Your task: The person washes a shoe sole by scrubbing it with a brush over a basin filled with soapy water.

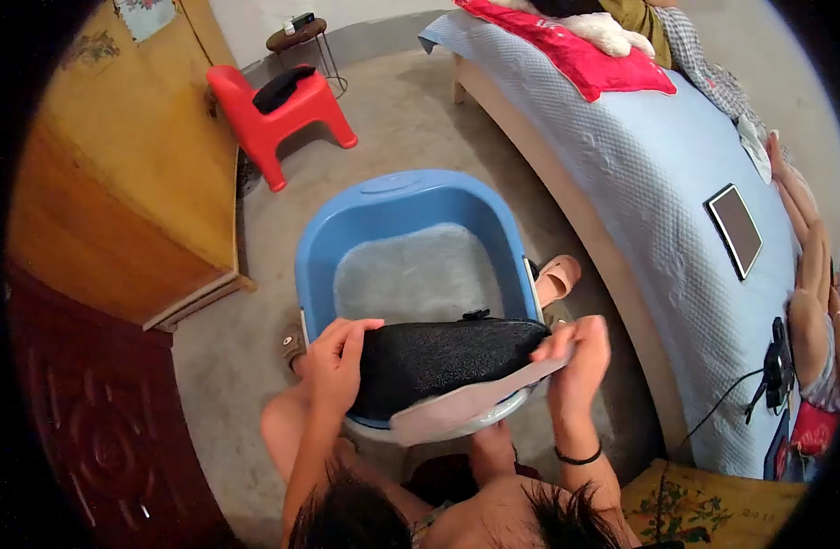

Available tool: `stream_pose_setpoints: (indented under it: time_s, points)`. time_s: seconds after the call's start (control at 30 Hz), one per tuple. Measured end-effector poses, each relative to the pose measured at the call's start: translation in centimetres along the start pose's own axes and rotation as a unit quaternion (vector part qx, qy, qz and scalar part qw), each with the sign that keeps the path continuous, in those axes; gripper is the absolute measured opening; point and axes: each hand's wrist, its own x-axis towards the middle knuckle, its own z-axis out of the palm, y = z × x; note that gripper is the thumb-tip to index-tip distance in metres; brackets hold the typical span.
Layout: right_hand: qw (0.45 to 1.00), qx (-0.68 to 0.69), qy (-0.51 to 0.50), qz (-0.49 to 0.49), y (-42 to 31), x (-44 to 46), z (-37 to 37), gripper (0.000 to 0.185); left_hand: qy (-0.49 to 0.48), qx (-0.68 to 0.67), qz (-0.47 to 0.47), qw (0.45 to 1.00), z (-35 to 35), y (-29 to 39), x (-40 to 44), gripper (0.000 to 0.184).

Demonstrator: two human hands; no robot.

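A black textured cloth item [443,360] with a pale pinkish flat piece [475,400] along its near side is stretched between my hands, over the near rim of a blue plastic tub [315,242]. Its exact kind I cannot make out. My left hand [336,361] is closed on the black item's left end, thumb on top. At the right end, my right hand [577,361] has its fingers curled around the black item and the tip of the pale piece. Cloudy, sudsy water [415,270] lies in the tub, beyond the item.
A red plastic chair [287,114] with a dark cloth stands ahead, near a round stool [296,35]. The yellow wooden cabinet [132,156] is at left. A bed [612,156] on the right bears a tablet [735,231] and another person's legs [808,247].
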Motion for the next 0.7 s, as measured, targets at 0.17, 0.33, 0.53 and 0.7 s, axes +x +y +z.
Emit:
stream_pose_setpoints:
  time_s: [0.17, 0.33, 0.53, 0.7]
  points:
    - [1.000, -0.013, 0.024, -0.012, 0.4, 1.5, -1.8, 0.029, -0.015, 0.018, -0.036, 0.999, -0.3, 0.8, 0.0, 0.028]
    - [0.992, 0.040, 0.113, -0.037, -0.6, 4.2, -5.0, 0.026, -0.018, 0.012, -0.013, 1.000, -0.5, 0.5, -0.1, 0.028]
    - [0.998, -0.059, -0.009, -0.022, 0.5, -0.3, 0.0, 0.026, -0.005, -0.009, 0.002, 1.000, -0.3, -0.4, 0.0, 0.024]
    - [0.999, -0.023, 0.028, -0.009, 0.9, 2.1, -2.6, 0.030, -0.005, 0.001, 0.007, 1.000, -0.2, 0.2, 0.0, 0.024]
